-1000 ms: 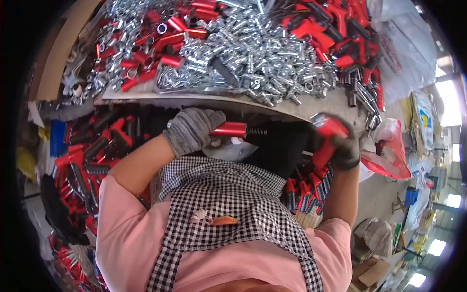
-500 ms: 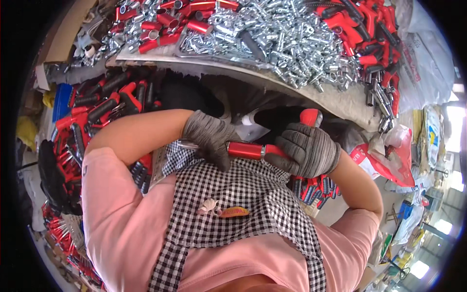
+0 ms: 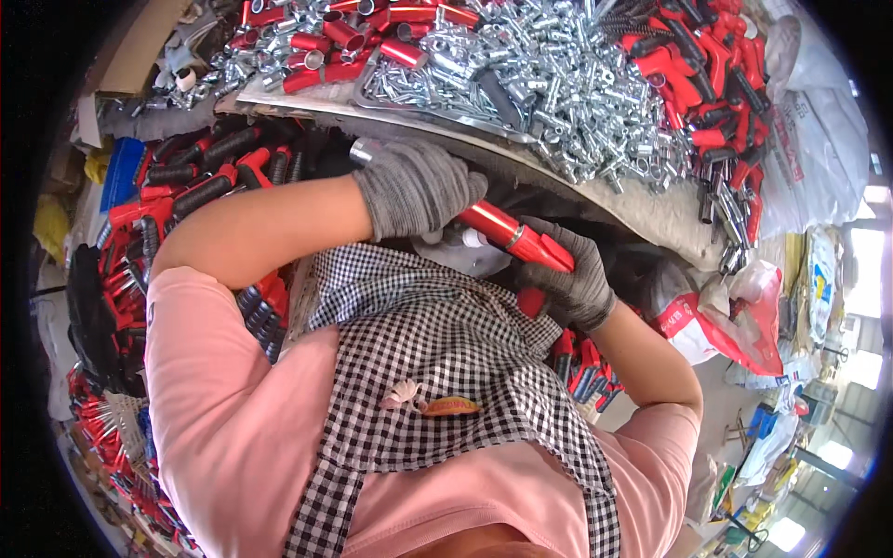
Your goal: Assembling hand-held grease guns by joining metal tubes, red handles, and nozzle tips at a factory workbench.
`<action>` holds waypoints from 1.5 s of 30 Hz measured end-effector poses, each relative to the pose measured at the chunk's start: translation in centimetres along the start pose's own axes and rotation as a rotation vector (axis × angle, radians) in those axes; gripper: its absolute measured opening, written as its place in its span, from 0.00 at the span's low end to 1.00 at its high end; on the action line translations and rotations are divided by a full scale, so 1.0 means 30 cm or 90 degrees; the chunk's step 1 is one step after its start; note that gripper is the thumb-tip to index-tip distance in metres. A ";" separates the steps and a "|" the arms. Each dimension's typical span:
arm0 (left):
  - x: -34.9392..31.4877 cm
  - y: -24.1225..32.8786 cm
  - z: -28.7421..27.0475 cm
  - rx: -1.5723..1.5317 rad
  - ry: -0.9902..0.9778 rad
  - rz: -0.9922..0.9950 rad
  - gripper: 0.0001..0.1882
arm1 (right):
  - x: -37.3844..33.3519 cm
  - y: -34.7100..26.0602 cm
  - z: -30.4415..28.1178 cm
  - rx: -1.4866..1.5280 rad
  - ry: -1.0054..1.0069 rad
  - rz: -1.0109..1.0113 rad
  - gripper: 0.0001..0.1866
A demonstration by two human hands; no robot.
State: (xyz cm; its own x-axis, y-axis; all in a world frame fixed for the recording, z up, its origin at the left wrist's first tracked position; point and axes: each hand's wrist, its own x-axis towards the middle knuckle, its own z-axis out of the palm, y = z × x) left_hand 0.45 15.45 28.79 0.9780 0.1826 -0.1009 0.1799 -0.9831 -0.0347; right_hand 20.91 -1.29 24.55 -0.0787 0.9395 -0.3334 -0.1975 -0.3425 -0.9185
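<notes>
Both gloved hands hold a red tubular tool that slants across in front of me, its right end lower. My left hand, in a grey knit glove, is closed around its left part. A silver metal end sticks out beyond that hand. My right hand, gloved alike, wraps the red body at the lower right, with its thumb side partly hidden by the tool. Another red piece shows just under this hand; whether it belongs to the tool I cannot tell.
A bench edge curves across ahead, bearing a pile of silver metal fittings, red tubes and red handles. Red and black tools heap at left. A red and white bag lies at right.
The tool has gone from nearly level to slanted, its left end raised toward the bench. My left hand has moved up and forward; my right hand has turned and come slightly lower.
</notes>
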 end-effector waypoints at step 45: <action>0.081 -0.048 -0.130 -0.262 -0.239 -0.021 0.22 | 0.036 -0.201 -0.022 -0.904 0.034 -0.559 0.23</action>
State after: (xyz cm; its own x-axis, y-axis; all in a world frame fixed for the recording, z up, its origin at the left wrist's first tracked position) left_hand 2.97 17.26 32.48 0.8801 0.1320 -0.4561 0.3091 -0.8885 0.3392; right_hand 22.66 1.80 29.60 -0.3948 0.8396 0.3730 0.8252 0.5026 -0.2579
